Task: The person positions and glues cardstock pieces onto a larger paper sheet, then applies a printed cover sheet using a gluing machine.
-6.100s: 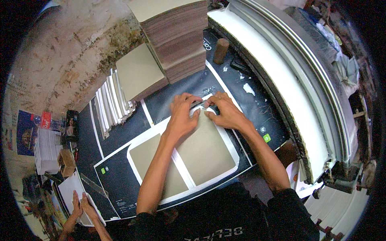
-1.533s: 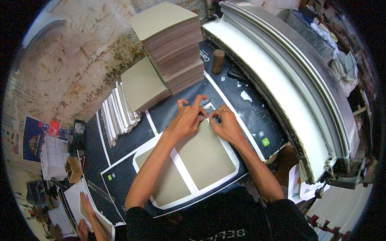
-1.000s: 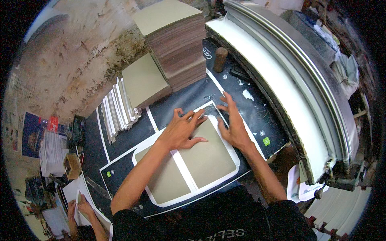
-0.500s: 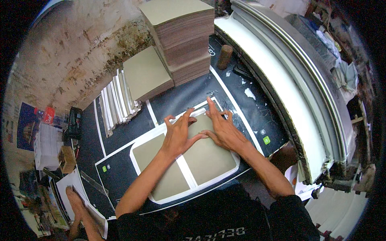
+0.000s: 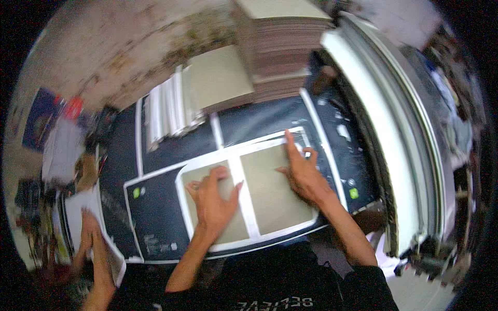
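Note:
Two grey-beige boards lie side by side on a white sheet (image 5: 250,210), its border showing around them and a white strip running between them. Over the left board (image 5: 228,236) is my left hand (image 5: 213,201), fingers loosely bent and apart, thumb raised toward the strip. My right hand (image 5: 307,179) rests at the right board's (image 5: 275,202) far right corner, its index finger stretched along the edge and the thumb spread over the board. Neither hand holds anything. Motion blurs the picture somewhat.
Behind the dark mat (image 5: 161,212) stand a bundle of white folded sheets (image 5: 174,109), a low board stack (image 5: 220,78) and a tall board stack (image 5: 285,46). A long white and metal machine part (image 5: 384,129) curves along the right. Another person's hands (image 5: 91,233) press on white paper at left.
My left hand has moved left and nearer, from the far edge onto the left board. The right hand stays by the far right corner. The whole view has shifted and turned.

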A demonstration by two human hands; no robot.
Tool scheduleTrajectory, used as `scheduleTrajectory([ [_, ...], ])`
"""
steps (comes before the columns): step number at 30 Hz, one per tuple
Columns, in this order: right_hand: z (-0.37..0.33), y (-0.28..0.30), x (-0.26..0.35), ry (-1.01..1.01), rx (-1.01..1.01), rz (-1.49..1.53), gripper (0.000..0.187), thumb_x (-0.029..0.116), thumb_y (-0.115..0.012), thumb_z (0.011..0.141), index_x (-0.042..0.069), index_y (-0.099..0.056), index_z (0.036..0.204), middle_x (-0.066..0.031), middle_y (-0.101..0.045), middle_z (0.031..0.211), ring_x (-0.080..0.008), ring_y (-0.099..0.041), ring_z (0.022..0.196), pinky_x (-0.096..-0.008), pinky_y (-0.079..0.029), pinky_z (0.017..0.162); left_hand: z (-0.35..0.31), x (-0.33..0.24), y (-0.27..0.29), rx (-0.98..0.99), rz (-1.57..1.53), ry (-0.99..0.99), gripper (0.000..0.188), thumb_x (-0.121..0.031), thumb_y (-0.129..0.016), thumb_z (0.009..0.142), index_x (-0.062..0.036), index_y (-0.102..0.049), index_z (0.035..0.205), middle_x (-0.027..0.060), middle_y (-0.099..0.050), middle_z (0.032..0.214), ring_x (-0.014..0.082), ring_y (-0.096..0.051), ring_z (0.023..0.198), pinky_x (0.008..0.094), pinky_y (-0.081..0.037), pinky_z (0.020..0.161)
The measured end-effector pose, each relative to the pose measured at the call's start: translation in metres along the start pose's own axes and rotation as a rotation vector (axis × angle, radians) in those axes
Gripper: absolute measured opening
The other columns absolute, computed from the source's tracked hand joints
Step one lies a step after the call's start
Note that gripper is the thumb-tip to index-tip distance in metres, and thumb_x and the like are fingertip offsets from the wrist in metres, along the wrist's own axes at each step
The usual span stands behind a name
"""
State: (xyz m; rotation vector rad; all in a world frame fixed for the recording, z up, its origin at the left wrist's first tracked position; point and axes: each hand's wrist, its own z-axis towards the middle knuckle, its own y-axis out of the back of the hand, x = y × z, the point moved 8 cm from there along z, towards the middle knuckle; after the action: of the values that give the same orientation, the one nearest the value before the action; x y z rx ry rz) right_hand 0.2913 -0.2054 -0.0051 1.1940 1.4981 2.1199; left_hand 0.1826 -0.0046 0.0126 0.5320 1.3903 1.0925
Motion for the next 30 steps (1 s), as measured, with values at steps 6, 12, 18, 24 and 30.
scheduleTrajectory([
  [6,-0.012,-0.013,0.043,0.170,-0.147,0.190,0.047,-0.007,-0.066,0.088,0.009,-0.060,0.132,-0.0163,-0.069,0.122,-0.0300,-0.069,0.109,-0.0500,-0.040,0.106,-0.006,0.130,0.067,-0.255,-0.005,0.267,0.072,-0.045,-0.094,0.063,-0.0004,-0.064,0.110,0.0139,-0.068,0.099,0.0292,-0.065,0.095,0.0451,-0.048,0.085],
  [12,0.012,-0.056,0.123,0.282,-0.068,0.599,0.042,-0.009,-0.062,0.085,0.007,-0.064,0.124,-0.0161,-0.067,0.123,-0.0335,-0.065,0.113,-0.0429,-0.055,0.094,0.006,0.131,0.057,-0.154,-0.017,0.112,0.072,-0.046,-0.094,0.062,-0.0034,-0.063,0.110,0.0144,-0.061,0.105,0.0328,-0.059,0.103,0.0462,-0.050,0.087],
  [18,0.003,-0.077,0.138,0.400,-0.049,0.455,0.044,-0.008,-0.069,0.081,0.005,-0.065,0.123,-0.0157,-0.067,0.117,-0.0328,-0.065,0.109,-0.0419,-0.054,0.094,0.015,0.120,0.043,-0.089,0.005,0.081,0.072,-0.043,-0.091,0.068,-0.0038,-0.058,0.118,0.0165,-0.058,0.112,0.0377,-0.055,0.110,0.0514,-0.048,0.088],
  [24,0.003,-0.076,0.151,0.443,-0.067,0.362,0.042,-0.007,-0.072,0.079,0.004,-0.066,0.120,-0.0144,-0.066,0.113,-0.0320,-0.063,0.103,-0.0411,-0.054,0.090,0.018,0.129,0.044,-0.114,-0.045,0.088,0.066,-0.037,-0.096,0.060,-0.0043,-0.059,0.105,0.0157,-0.059,0.104,0.0350,-0.057,0.103,0.0449,-0.048,0.092],
  [30,0.004,-0.078,0.152,0.409,-0.053,0.338,0.040,-0.004,-0.072,0.080,0.004,-0.067,0.119,-0.0153,-0.065,0.112,-0.0342,-0.063,0.103,-0.0425,-0.053,0.090,0.017,0.128,0.047,-0.124,-0.091,0.090,0.064,-0.036,-0.096,0.059,-0.0059,-0.060,0.102,0.0131,-0.061,0.102,0.0332,-0.058,0.102,0.0440,-0.047,0.091],
])
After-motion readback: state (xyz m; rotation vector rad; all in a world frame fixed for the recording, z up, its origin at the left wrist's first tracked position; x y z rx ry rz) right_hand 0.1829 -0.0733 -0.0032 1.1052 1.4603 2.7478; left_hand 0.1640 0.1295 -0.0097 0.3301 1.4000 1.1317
